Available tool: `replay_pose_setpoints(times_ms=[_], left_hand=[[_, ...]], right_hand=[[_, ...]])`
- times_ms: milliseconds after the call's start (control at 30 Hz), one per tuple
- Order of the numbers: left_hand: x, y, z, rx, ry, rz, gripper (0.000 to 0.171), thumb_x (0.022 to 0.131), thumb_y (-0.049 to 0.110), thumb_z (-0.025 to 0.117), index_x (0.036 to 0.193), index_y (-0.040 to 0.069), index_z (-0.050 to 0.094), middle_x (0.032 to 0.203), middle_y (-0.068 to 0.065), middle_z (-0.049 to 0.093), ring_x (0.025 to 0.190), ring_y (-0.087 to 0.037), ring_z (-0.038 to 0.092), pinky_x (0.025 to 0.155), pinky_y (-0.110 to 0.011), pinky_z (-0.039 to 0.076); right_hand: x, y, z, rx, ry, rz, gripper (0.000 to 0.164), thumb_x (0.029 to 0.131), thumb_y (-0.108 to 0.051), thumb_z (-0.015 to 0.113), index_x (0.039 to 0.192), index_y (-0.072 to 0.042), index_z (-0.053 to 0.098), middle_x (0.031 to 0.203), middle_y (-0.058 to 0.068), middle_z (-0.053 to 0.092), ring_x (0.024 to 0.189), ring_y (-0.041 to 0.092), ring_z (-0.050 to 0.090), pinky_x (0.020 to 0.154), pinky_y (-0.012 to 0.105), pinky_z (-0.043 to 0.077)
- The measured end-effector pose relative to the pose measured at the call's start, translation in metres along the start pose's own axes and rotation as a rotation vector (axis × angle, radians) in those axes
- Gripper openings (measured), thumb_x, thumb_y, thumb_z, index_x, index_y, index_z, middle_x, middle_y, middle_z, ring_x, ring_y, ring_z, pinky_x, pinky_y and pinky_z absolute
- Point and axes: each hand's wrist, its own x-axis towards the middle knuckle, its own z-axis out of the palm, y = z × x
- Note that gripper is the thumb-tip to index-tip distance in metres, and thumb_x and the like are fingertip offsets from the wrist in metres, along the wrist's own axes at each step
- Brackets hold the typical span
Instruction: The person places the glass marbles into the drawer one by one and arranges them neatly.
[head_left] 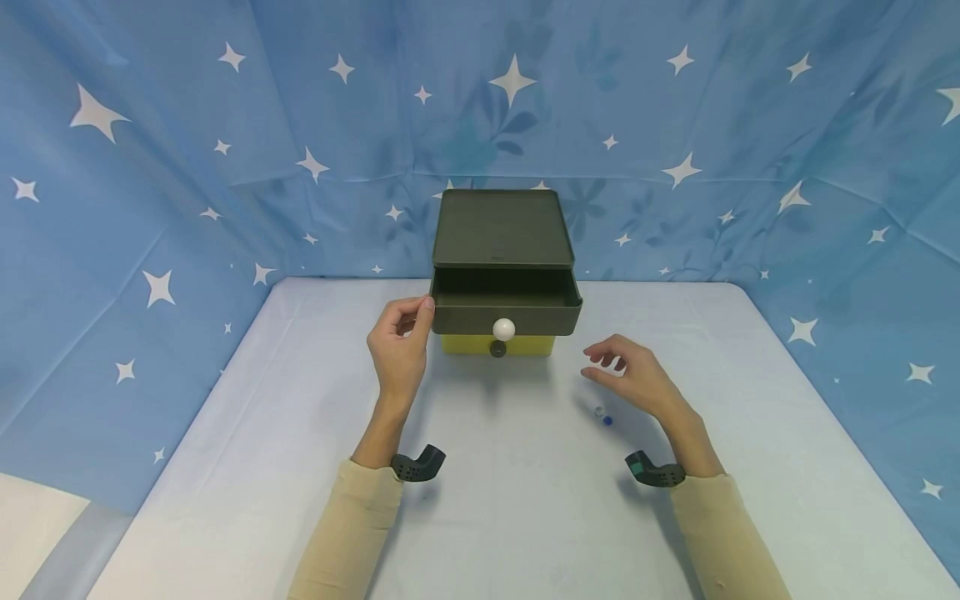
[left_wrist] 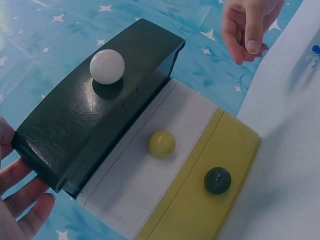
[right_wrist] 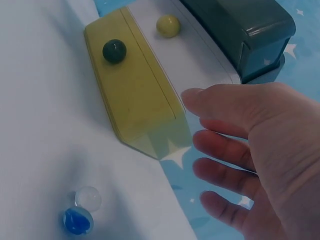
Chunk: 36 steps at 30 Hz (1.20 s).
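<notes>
A small chest of drawers (head_left: 502,229) with a dark green top stands at the back of the table. Its green top drawer (head_left: 465,321), with a white knob (head_left: 504,330), is pulled out, and its visible interior is bare. My left hand (head_left: 401,350) grips the drawer's left front corner, thumb against its edge and fingers around the side. To the right of the chest, my right hand (head_left: 637,379) hovers with loosely bent fingers and holds nothing. A clear marble (right_wrist: 88,199) and a blue marble (right_wrist: 78,221) lie side by side on the table below it.
Under the green drawer, the white middle drawer (left_wrist: 135,175) with a yellow knob and the yellow bottom drawer (left_wrist: 190,200) with a green knob are closed. A blue star-patterned curtain (head_left: 360,125) hangs behind the white table (head_left: 487,500).
</notes>
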Motion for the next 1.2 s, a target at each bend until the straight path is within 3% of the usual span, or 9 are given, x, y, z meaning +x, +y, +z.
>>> replay_pose_setpoints(times_ms=[267, 500, 833, 1200], left_hand=[[0.0, 0.001, 0.0, -0.001, -0.001, 0.004, 0.013, 0.093, 0.001, 0.067, 0.097, -0.011, 0.071, 0.095, -0.027, 0.071, 0.079, 0.005, 0.061, 0.075, -0.017, 0.052], [0.0, 0.0, 0.0, -0.002, 0.0, 0.004, 0.013, 0.093, 0.001, 0.067, 0.097, -0.011, 0.071, 0.095, -0.027, 0.071, 0.078, 0.005, 0.06, 0.074, -0.016, 0.051], [0.0, 0.001, 0.0, 0.006, 0.001, 0.01, 0.013, 0.093, 0.001, 0.067, 0.097, -0.011, 0.071, 0.095, -0.027, 0.072, 0.078, 0.006, 0.06, 0.074, -0.018, 0.052], [0.001, 0.001, 0.0, -0.005, -0.003, 0.003, 0.013, 0.093, 0.001, 0.067, 0.097, -0.011, 0.07, 0.096, -0.027, 0.072, 0.078, 0.005, 0.061, 0.074, -0.018, 0.051]], right_hand=[[-0.001, 0.007, 0.0, 0.025, -0.075, 0.014, 0.03, 0.087, -0.02, 0.078, 0.111, -0.004, 0.07, 0.104, 0.012, 0.071, 0.092, 0.023, 0.06, 0.082, 0.041, 0.051], [-0.002, 0.012, 0.0, 0.04, -0.156, 0.067, 0.03, 0.087, -0.023, 0.078, 0.11, -0.005, 0.071, 0.102, 0.007, 0.07, 0.093, 0.021, 0.058, 0.086, 0.043, 0.05], [-0.004, 0.021, 0.001, 0.041, -0.234, 0.107, 0.027, 0.085, -0.026, 0.079, 0.107, -0.011, 0.073, 0.097, -0.001, 0.068, 0.092, 0.018, 0.057, 0.085, 0.036, 0.048], [-0.006, 0.032, -0.002, 0.054, -0.359, 0.171, 0.029, 0.083, -0.028, 0.081, 0.106, -0.012, 0.073, 0.097, 0.0, 0.069, 0.089, 0.017, 0.057, 0.078, 0.031, 0.048]])
